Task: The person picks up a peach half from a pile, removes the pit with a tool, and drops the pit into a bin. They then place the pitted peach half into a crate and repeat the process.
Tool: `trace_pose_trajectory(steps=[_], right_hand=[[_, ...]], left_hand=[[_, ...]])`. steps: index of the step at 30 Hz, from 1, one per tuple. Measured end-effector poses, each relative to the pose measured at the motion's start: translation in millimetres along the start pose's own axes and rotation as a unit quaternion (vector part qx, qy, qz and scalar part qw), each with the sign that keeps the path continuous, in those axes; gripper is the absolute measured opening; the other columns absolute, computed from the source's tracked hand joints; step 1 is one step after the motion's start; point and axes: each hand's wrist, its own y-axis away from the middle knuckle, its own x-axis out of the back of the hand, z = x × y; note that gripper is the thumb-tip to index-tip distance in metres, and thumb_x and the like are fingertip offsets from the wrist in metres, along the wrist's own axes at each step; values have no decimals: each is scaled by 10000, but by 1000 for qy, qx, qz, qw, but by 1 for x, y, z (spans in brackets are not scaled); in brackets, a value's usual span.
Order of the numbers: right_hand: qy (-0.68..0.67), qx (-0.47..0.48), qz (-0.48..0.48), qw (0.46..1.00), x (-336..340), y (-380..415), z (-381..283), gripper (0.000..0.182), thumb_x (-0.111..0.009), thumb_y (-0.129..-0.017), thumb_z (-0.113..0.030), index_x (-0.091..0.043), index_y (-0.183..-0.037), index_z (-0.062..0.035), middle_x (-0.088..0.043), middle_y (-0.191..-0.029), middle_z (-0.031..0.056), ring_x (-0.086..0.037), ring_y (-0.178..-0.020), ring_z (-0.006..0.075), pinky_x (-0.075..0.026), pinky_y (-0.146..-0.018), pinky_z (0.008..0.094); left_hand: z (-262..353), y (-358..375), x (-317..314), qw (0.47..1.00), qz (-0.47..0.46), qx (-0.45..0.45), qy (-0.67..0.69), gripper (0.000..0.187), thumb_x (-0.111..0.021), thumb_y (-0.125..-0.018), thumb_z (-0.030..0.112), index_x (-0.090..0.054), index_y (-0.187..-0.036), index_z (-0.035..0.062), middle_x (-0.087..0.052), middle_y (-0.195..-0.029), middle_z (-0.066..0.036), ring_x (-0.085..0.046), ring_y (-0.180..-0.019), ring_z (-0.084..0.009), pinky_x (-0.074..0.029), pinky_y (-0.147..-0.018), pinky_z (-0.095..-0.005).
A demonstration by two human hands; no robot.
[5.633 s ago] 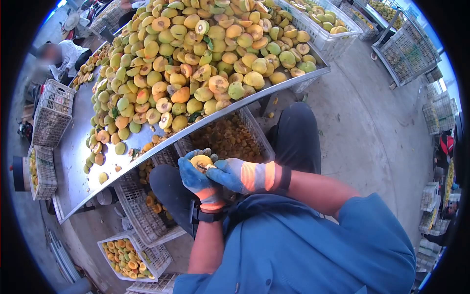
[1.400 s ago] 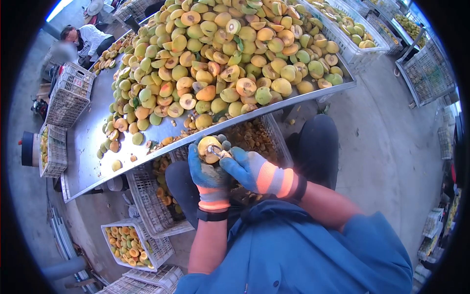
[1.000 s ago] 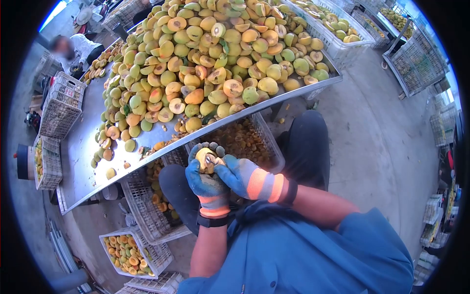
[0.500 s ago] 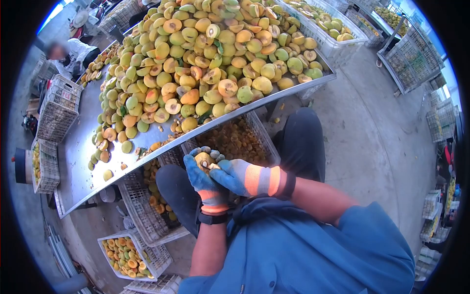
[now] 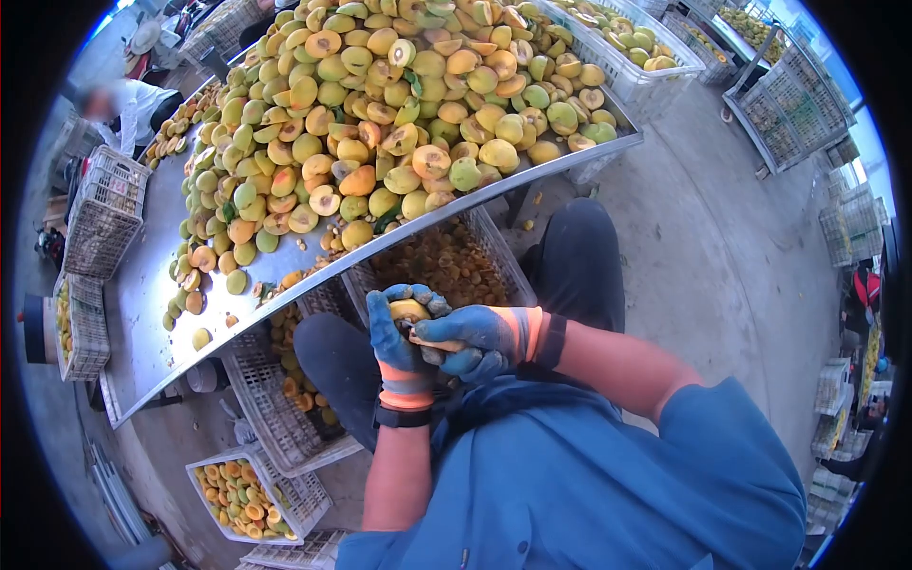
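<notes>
In front of my lap, over the crate of pits, my left hand [image 5: 391, 332] in a blue and orange glove cups a yellow peach half [image 5: 408, 311]. My right hand [image 5: 475, 334], gloved alike, is closed against it, the thumb pressing toward the fruit. A pale, narrow thing [image 5: 432, 343] shows under the right thumb; I cannot tell what it is. Beyond my hands, a large heap of halved peaches [image 5: 370, 123] covers much of the metal table [image 5: 142, 323].
Under the table edge stands a crate of brown pits [image 5: 508, 249]. Another crate [image 5: 285, 418] with peach halves is by my left knee, and a white crate of halves [image 5: 313, 494] sits lower left. A person [image 5: 133, 109] is at the far left.
My right hand has turned, its fingers now curled below the thumb where its back faced up before. The peach half shows more yellow. The whole view has shifted slightly.
</notes>
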Motion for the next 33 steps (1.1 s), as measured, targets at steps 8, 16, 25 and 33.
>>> trace_pose_trajectory(steps=[8, 16, 25, 33], right_hand=[[20, 7, -39, 999, -3, -9, -1, 397, -575, -1045, -468, -580, -888, -103, -398, -507, -45, -307, -336, 51, -238, -307, 208], [39, -9, -49, 998, -16, -4, -5, 444, -557, -1051, -486, -569, -898, -69, -412, -496, -38, -332, -333, 56, -264, -299, 221], [695, 185, 254, 647, 30, -11, 16, 572, -464, -1053, -511, -637, -1049, 35, -727, -833, 220, -703, -824, 428, -528, -757, 516], [684, 93, 291, 663, 25, -11, 17, 487, -458, -1057, -439, -622, -1093, 18, -703, -862, 287, -663, -847, 510, -511, -790, 561]], left_hand=[[29, 18, -29, 993, 90, -23, -75, 360, -539, -1070, 416, -591, -1071, 59, -649, -1000, -110, -657, -826, -223, -592, -735, -360], [40, 19, -27, 994, 44, 30, -94, 367, -537, -1072, 415, -593, -1089, 53, -645, -1025, -123, -657, -881, -234, -589, -772, -369], [135, 8, 80, 682, 246, -351, -593, 285, -706, -962, 158, -644, -1174, -22, -653, -1087, -121, -685, -964, -238, -577, -867, -374], [127, -98, 53, 573, 121, -283, -760, 377, -754, -902, 309, -732, -1126, 7, -720, -1080, -189, -695, -1003, -351, -543, -906, -428]])
